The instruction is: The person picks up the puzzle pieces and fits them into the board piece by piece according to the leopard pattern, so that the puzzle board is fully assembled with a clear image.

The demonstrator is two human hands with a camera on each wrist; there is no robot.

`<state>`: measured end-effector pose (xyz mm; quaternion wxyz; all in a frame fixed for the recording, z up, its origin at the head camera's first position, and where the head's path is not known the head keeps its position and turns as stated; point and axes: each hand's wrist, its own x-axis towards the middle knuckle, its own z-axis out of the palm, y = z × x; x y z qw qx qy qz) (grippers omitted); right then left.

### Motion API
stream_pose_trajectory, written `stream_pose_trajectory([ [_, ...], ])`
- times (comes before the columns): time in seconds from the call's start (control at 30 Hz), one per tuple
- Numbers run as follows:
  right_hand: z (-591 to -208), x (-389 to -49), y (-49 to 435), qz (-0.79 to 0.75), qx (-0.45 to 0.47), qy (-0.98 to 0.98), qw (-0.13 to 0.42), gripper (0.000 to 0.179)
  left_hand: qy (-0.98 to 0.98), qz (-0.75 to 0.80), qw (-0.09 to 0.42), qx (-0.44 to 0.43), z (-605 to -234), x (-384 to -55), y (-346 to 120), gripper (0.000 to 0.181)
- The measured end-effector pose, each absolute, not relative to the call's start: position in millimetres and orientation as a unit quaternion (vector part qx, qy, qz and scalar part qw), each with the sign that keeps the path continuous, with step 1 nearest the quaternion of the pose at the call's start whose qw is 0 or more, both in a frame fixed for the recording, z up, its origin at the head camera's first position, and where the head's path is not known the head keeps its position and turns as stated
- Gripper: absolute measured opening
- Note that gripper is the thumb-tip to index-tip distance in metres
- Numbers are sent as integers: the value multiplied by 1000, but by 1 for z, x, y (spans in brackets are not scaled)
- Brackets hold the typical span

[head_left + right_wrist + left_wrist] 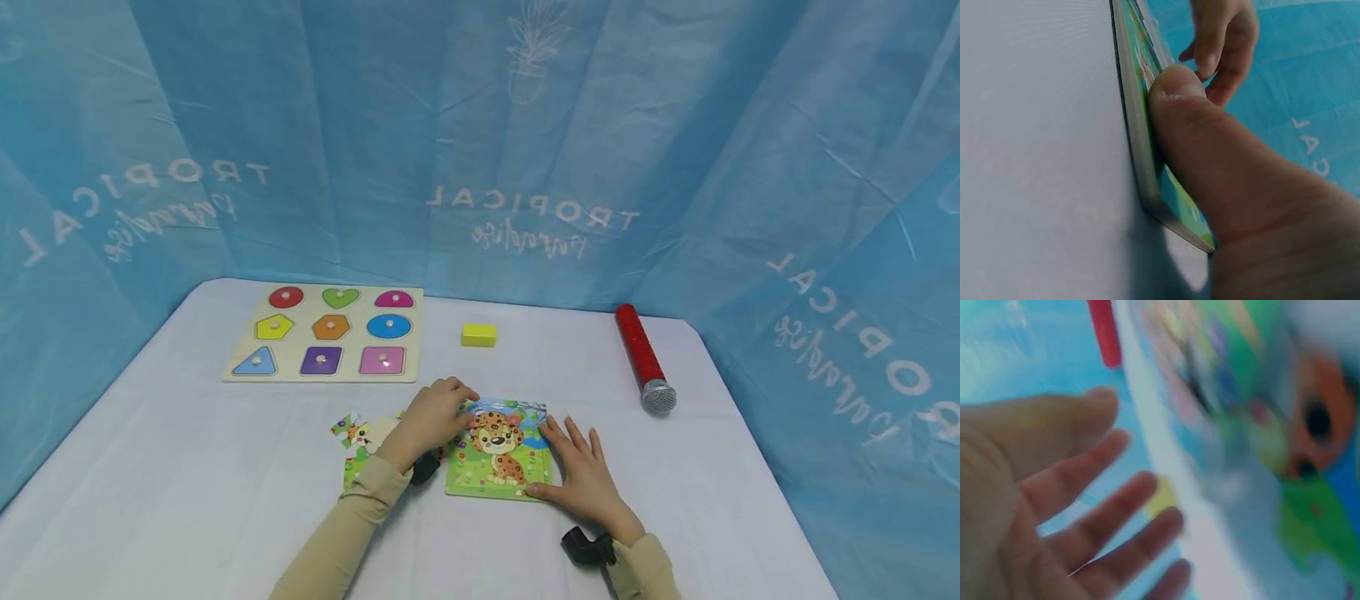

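Note:
A square puzzle board (501, 450) with a spotted leopard cub picture lies flat on the table. My right hand (581, 475) rests at its right side, fingers spread; in the right wrist view the thumb (1191, 125) lies on the edge of the board. My left hand (431, 417) hovers over the board's upper left, fingers loosely bent. Nothing shows between the parted fingers and thumb of the left hand in the left wrist view, which is blurred. Left of the board, partly hidden behind the left arm, lie loose puzzle pieces (352, 429).
A wooden shape board (352, 367) with knobbed pieces lies at the back left. Behind the puzzle sits a yellow block (478, 335). A red microphone (641, 354) lies at the back right. Blue curtains (480, 125) hang behind and beside the white table (187, 483).

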<state>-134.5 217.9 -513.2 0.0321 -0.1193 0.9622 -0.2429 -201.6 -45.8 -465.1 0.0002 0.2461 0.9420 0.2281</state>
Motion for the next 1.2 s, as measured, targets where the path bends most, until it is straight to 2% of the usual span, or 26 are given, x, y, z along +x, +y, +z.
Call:
stream_pose_trajectory([
  [0.07,-514,-134,217,-244,-120,962,30,96,943,191,10,274,-461,-189,-46,36],
  [0.23,-515,-134,216,-245,-122,962,28,95,937,147,76,308,-461,-172,-47,56],
  [0.43,-516,-135,215,-246,-115,962,43,96,929,167,103,314,-466,-174,-54,49],
  [0.9,-514,-134,216,-242,-116,963,33,95,927,161,78,329,-463,-180,-57,37],
  [1.2,-516,-134,217,-240,-122,963,22,95,934,121,39,335,-463,-178,-51,33],
])
